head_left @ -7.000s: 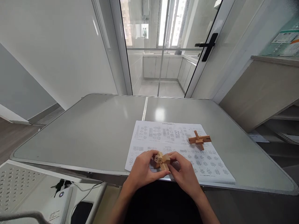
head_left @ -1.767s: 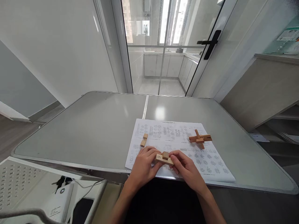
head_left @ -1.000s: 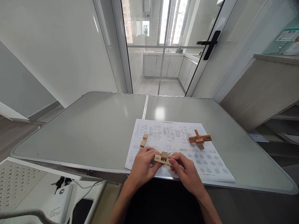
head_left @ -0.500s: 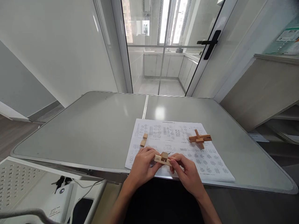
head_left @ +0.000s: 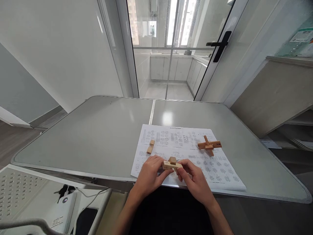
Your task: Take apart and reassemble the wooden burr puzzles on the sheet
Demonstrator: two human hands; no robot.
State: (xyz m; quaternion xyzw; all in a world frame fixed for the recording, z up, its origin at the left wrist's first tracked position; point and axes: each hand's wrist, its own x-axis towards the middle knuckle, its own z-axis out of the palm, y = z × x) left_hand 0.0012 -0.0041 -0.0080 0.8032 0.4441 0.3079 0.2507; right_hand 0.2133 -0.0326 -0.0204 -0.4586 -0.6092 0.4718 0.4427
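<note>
Light wooden puzzle pieces (head_left: 168, 165) are held up between my two hands, just above the printed sheet (head_left: 176, 150). One notched piece lies lengthwise, and a darker block end (head_left: 172, 160) sticks up behind it. My left hand (head_left: 151, 173) pinches the left end with thumb and fingers. At the right end, my right hand (head_left: 194, 178) grips with thumb and index finger. A loose notched wooden piece (head_left: 150, 147) rests on the sheet at the left. Toward the right side of the sheet stands a darker assembled wooden cross puzzle (head_left: 209, 146).
The grey folding table (head_left: 80, 137) carries the sheet near its front edge. At the lower left, a white cart (head_left: 26, 195) holds a white box (head_left: 64, 209), cables and a dark flat object. A glass door (head_left: 171, 65) stands beyond the table, and a shelf (head_left: 276, 88) is at the right.
The held wooden pieces have tilted slightly, so the numbered end turns and the front piece looks more level. Both hands stay almost in place; the other pieces are unmoved.
</note>
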